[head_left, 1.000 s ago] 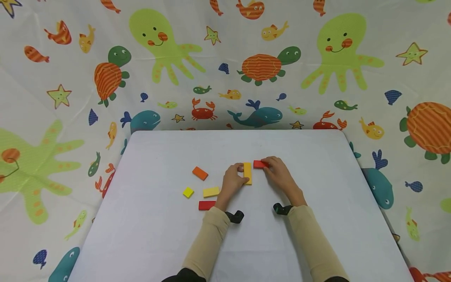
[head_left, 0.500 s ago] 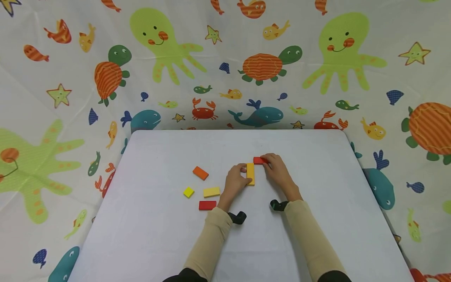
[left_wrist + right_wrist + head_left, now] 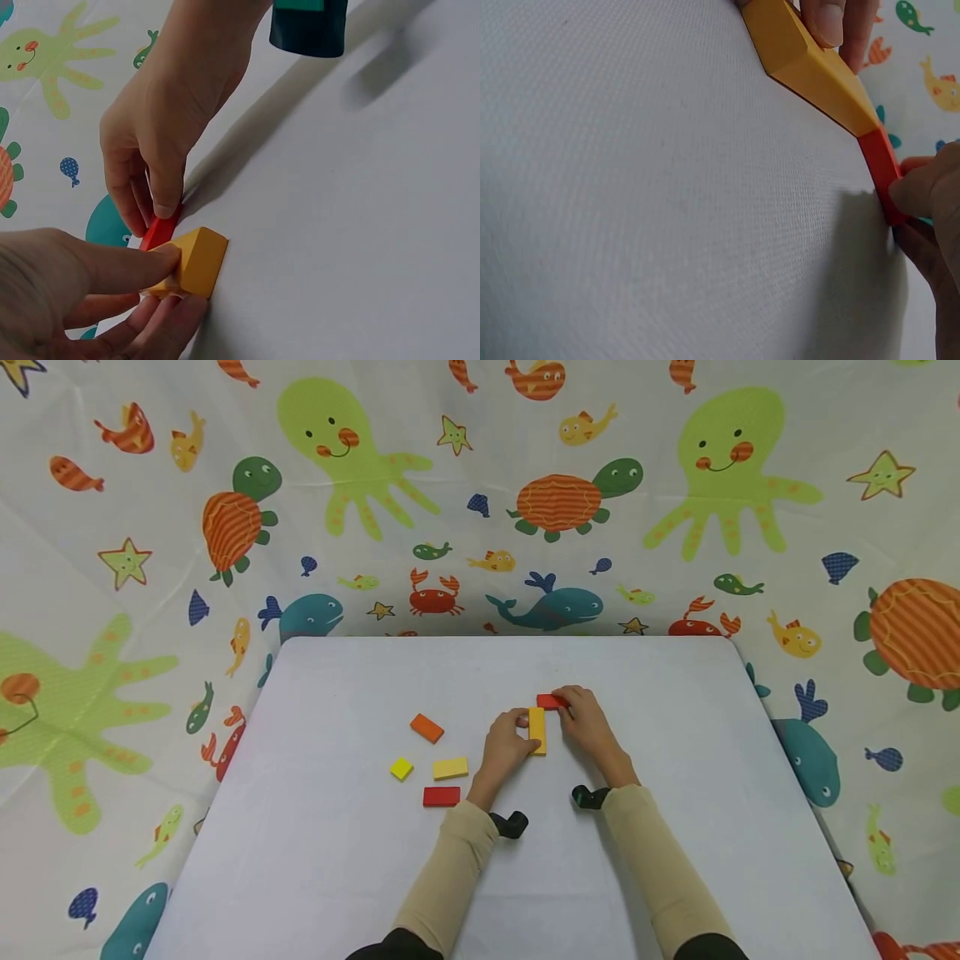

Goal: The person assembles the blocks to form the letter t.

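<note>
My left hand [image 3: 507, 749] pinches a yellow-orange rectangular block [image 3: 537, 732] between thumb and fingers. In the head view its long side points away from me. At its far end lies a red block [image 3: 551, 702], set crosswise. My right hand [image 3: 591, 723] pinches that red block near its right end, covering part of it. From the right wrist, the yellow-orange block [image 3: 821, 73] and the red block [image 3: 882, 174] meet at a corner, both down on the white surface. The left wrist view has the left thumb [image 3: 127, 268] along the yellow-orange block's side.
Left of the hands, on the white table [image 3: 315, 860], lie an orange block [image 3: 427, 728], a small yellow square block [image 3: 401, 769], a pale yellow block [image 3: 450, 768] and another red block [image 3: 442, 797]. A sea-animal cloth [image 3: 450, 468] hangs behind the table.
The left hand has slid the yellow-orange block to the right. The right hand has shifted the red block slightly away from me, so it now sits at the yellow-orange block's far end.
</note>
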`<state>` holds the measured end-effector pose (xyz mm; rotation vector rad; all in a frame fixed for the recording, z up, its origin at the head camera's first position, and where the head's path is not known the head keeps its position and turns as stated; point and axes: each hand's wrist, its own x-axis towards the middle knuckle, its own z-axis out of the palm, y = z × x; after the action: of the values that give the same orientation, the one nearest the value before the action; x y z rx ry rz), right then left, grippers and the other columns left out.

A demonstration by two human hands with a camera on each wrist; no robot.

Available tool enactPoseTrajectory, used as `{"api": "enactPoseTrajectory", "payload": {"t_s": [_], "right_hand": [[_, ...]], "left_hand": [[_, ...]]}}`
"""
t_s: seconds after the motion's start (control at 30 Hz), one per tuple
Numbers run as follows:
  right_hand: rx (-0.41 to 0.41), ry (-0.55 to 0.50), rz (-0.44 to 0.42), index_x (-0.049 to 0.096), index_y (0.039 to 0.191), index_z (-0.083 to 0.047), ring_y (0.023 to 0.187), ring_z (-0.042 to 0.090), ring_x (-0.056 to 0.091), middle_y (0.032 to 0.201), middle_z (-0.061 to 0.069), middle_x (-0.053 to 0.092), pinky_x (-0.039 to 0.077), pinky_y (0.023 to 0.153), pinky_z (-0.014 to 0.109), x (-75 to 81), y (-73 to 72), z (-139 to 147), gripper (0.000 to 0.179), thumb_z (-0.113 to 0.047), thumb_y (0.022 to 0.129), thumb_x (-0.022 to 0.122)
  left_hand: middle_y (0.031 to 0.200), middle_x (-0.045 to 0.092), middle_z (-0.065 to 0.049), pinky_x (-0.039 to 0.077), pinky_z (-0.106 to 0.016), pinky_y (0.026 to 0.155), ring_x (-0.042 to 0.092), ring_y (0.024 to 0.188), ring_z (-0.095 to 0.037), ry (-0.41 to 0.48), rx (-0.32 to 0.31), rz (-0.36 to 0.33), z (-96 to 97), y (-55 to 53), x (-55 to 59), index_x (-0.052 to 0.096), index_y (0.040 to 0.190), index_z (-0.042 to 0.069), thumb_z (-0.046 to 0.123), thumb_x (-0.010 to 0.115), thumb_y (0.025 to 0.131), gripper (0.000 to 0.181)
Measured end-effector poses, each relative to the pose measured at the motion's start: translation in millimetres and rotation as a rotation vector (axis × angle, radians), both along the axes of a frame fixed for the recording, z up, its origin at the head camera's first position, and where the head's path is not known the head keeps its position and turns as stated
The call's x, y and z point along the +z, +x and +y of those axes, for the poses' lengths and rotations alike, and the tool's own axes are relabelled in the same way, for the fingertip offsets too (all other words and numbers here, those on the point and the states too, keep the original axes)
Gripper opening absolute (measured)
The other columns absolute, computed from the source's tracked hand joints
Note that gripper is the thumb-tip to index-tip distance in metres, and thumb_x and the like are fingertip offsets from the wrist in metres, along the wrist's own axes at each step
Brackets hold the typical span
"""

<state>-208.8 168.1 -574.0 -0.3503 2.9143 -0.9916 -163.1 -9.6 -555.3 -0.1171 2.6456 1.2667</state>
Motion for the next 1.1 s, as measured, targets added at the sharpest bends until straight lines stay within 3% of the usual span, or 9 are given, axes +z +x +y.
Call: {"api": "enactPoseTrajectory", "payload": {"t_s": [0.47,0.73,0.87,1.1], "right_hand": [[-0.001,0.013,-0.008,0.06,0.138,-0.002,0.138,0.038,0.05,0.146,0.019,0.059,0.042,0.121,0.052,0.8,-1.7,3.7,0.034,-0.005,0.104,0.059],[0.01,0.026,0.036,0.062,0.134,0.0,0.134,0.041,0.051,0.142,0.021,0.06,0.043,0.119,0.053,0.8,-5.9,7.9,0.033,-0.001,0.102,0.056],[-0.001,0.026,0.04,0.06,0.137,-0.001,0.137,0.041,0.047,0.146,0.02,0.057,0.043,0.119,0.054,3.6,-4.8,6.0,0.035,-0.005,0.102,0.058],[0.04,-0.025,0.061,0.064,0.133,-0.004,0.139,0.039,0.045,0.144,0.018,0.059,0.043,0.119,0.054,7.1,0.4,1.6,0.036,-0.018,0.101,0.069]], "left_hand": [[0.114,0.069,-0.006,0.054,-0.032,0.087,0.059,0.095,-0.018,-0.003,0.001,0.018,8.2,-0.5,1.3,0.062,0.142,0.008,0.016,0.085,0.087,0.06],[0.114,0.069,-0.007,0.052,-0.028,0.083,0.058,0.093,-0.017,-0.012,-0.003,0.034,12.0,-2.7,1.3,0.062,0.142,0.006,0.015,0.084,0.087,0.06],[0.113,0.069,-0.007,0.05,-0.025,0.08,0.057,0.091,-0.016,-0.016,-0.011,0.041,11.0,-3.6,-0.4,0.062,0.141,0.005,0.015,0.084,0.087,0.059],[0.116,0.068,-0.007,0.055,-0.032,0.088,0.062,0.097,-0.02,-0.08,-0.047,0.088,2.9,-0.9,3.2,0.06,0.144,0.007,0.015,0.077,0.093,0.054]]}}
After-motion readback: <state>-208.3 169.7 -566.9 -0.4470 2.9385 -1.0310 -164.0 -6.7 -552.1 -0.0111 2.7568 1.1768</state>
